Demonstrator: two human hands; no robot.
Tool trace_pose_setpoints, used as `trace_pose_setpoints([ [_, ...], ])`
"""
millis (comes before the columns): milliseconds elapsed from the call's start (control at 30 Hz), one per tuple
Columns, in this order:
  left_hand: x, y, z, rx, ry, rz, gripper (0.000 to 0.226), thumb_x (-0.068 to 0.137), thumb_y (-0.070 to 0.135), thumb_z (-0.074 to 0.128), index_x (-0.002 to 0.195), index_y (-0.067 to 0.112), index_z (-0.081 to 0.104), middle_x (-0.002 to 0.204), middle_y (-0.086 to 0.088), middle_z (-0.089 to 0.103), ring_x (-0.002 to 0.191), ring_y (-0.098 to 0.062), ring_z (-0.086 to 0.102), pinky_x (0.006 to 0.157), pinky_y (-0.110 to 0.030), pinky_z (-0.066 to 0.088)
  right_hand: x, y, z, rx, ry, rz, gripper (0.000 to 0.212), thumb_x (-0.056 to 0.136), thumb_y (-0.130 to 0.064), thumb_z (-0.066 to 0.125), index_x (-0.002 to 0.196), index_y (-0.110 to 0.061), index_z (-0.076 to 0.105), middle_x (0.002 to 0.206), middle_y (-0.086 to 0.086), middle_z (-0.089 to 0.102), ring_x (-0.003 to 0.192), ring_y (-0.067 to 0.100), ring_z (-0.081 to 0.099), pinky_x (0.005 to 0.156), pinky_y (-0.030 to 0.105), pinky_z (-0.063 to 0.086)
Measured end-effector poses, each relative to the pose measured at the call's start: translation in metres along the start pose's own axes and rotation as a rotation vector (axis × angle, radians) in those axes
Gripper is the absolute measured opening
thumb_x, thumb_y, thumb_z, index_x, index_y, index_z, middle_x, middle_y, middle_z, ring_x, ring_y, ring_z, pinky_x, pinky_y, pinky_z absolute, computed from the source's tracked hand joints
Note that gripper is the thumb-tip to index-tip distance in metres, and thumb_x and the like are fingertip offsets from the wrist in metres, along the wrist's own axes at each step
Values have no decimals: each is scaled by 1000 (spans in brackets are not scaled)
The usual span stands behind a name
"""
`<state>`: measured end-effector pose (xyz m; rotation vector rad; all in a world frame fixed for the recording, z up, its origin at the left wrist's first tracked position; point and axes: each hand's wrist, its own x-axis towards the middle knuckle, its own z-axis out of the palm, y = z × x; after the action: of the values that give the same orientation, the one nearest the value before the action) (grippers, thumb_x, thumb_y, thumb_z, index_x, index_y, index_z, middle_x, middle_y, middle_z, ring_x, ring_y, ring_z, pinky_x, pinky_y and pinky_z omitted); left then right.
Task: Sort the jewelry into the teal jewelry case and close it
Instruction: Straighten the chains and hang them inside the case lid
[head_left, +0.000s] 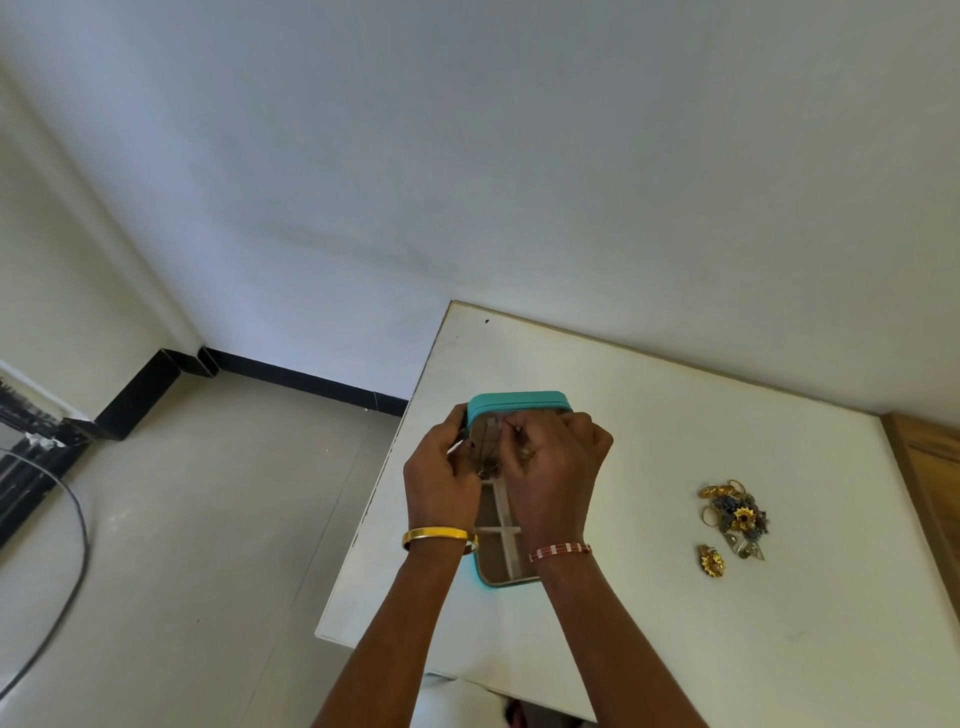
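Note:
The teal jewelry case (519, 402) stands open on the white table (649, 441), its lid upright at the far side and its beige tray with white dividers (501, 530) showing between my wrists. My left hand (441, 478) and my right hand (553, 467) are together over the case's far compartments, fingers curled. Between their fingertips they pinch a small gold piece of jewelry (488, 470). What lies under the hands is hidden. A pile of gold and dark jewelry (732, 512) lies on the table to the right, with one gold flower-shaped piece (711, 561) apart below it.
The table's left edge (374, 499) runs just beside the case, with bare floor beyond. A wooden surface (930, 478) borders the table on the right. A dark cable (78, 545) curves over the floor at far left.

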<state>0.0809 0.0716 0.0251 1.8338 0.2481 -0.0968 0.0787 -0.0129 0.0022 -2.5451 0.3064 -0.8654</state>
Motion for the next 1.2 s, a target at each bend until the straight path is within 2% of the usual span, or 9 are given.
trace_pose_setpoints([
  [67, 0, 0, 0, -4, -4, -1, 44, 84, 3, 56, 127, 8, 48, 125, -12, 58, 116, -25, 54, 100, -33, 40, -2, -1, -1, 13, 6, -23, 28, 83, -37, 50, 80, -14, 66, 79, 3, 70, 81, 13, 50, 79, 24, 32],
  [200, 0, -1, 1, -4, -1, -3, 45, 83, 3, 56, 127, 8, 48, 125, -12, 58, 115, -26, 54, 100, -35, 40, -7, -8, -2, 79, 12, 10, 28, 83, -36, 49, 83, -14, 66, 84, 3, 71, 80, 21, 62, 77, 26, 42],
  [333, 0, -2, 2, -14, 0, -2, 44, 84, 4, 56, 127, 9, 49, 125, -11, 58, 114, -26, 54, 100, -36, 41, -5, -15, -1, 112, 26, -6, 26, 82, -34, 50, 81, -13, 65, 81, 4, 70, 76, 24, 64, 78, 29, 39],
  [533, 1, -3, 2, -59, 4, -30, 39, 86, 6, 54, 125, 9, 51, 123, -8, 59, 111, -19, 55, 94, -23, 39, -7, -24, 9, 136, 66, 108, 23, 81, -33, 52, 81, -13, 65, 79, 5, 69, 76, 25, 61, 72, 33, 47],
  [667, 0, -4, 1, -30, -2, -13, 42, 84, 5, 55, 125, 7, 50, 125, -10, 58, 113, -23, 55, 100, -32, 39, -7, -26, 15, 154, 109, 246, 17, 75, -29, 63, 79, -12, 67, 78, 5, 70, 75, 25, 62, 73, 32, 40],
  [767, 1, -3, 1, -15, -5, 2, 41, 84, 6, 55, 125, 8, 51, 125, -10, 58, 114, -23, 55, 99, -30, 39, -6, -29, 16, 194, 118, 348, 14, 74, -23, 69, 81, -12, 68, 82, 7, 70, 78, 26, 59, 74, 27, 34],
  [900, 1, -1, 1, -17, -12, -15, 42, 86, 5, 53, 127, 9, 49, 126, -8, 57, 116, -22, 54, 100, -31, 39, -1, -22, 11, 255, 117, 521, 13, 75, -16, 72, 86, -10, 69, 83, 11, 67, 79, 17, 45, 72, 19, 24],
  [1100, -1, 0, 1, -23, -4, -21, 43, 86, 5, 53, 128, 9, 48, 127, -9, 57, 117, -23, 53, 100, -32, 39, 1, -12, 6, 240, 82, 396, 12, 72, -11, 75, 80, -8, 67, 76, 10, 67, 73, 14, 43, 72, 19, 26],
  [1200, -1, -1, 0, -25, -5, -15, 43, 86, 5, 53, 128, 9, 48, 126, -9, 58, 116, -23, 53, 100, -32, 39, 0, -9, 4, 232, 63, 342, 12, 72, -11, 75, 80, -9, 67, 77, 9, 67, 73, 14, 43, 73, 30, 32],
])
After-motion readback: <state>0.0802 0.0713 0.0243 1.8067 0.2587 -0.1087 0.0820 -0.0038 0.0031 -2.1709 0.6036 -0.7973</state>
